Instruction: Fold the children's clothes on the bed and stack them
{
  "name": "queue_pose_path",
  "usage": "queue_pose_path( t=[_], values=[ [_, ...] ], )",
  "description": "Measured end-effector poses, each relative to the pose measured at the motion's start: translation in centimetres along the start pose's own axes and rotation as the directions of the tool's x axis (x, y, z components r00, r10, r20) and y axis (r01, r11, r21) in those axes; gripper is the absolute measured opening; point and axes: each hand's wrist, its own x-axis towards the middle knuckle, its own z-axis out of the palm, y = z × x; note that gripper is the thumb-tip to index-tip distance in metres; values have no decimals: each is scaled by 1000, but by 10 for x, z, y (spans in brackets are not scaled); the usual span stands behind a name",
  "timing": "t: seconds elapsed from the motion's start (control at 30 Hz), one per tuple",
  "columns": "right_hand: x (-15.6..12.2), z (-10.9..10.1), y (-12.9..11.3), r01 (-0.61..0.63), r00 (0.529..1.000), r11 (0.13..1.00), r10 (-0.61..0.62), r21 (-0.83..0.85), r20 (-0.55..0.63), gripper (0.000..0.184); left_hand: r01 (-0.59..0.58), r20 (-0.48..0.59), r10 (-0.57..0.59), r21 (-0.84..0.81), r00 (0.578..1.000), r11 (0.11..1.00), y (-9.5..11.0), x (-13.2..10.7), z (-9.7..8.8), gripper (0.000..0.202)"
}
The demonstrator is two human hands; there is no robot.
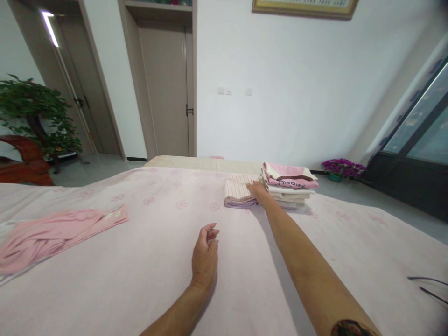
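Note:
My right hand [258, 190] reaches far forward to the right edge of a short folded stack topped by a cream striped cloth [238, 186]. The thumb side lies on the cloth's edge, and the other fingers are mostly hidden. A purple folded piece shows under the striped one. Right beside it stands a taller pile of folded clothes [290, 191], with a pink and cream lettered garment on top. My left hand [206, 252] hovers over or rests on the bedsheet, fingers loosely bent and apart, holding nothing. Off to the left lies a crumpled pink garment [63, 233].
A pale pink flowered sheet [157, 261] covers the wide surface. Thin dark glasses arms [427, 280] lie at the right edge. Beyond are closed doors [164, 88], a leafy plant [33, 112], a red-brown wooden chair [26, 158] and purple flowers [343, 167].

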Motion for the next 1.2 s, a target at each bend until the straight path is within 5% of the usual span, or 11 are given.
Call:
queue_pose_path(
  t=[0.13,0.27,0.4,0.57,0.87,1.1,1.2],
  values=[
    [0,1,-6,-12,1000,978,5,-210,-31,43,2,7,-2,11,1000,1000,0,0,0,42],
    [-11,2,-21,109,990,928,-135,-357,-50,56,0,5,0,7,1000,1000,0,-1,0,43],
    [-22,11,-28,333,934,713,-337,-617,115,56,-3,15,3,-2,1000,1000,1,-1,1,40],
    [-29,32,-18,393,919,598,-249,-698,305,57,-4,18,4,3,1000,1000,-1,-1,1,38],
    [-33,29,-16,401,913,612,-207,-682,351,59,-23,38,20,83,999,996,-1,-1,0,38],
    [-107,15,-11,492,859,568,-442,-660,259,53,-85,34,81,147,996,985,-1,-1,-1,40],
    [-153,10,-3,501,861,610,-425,-614,281,54,-106,27,103,162,994,981,-2,-1,-2,42]
  ],
)
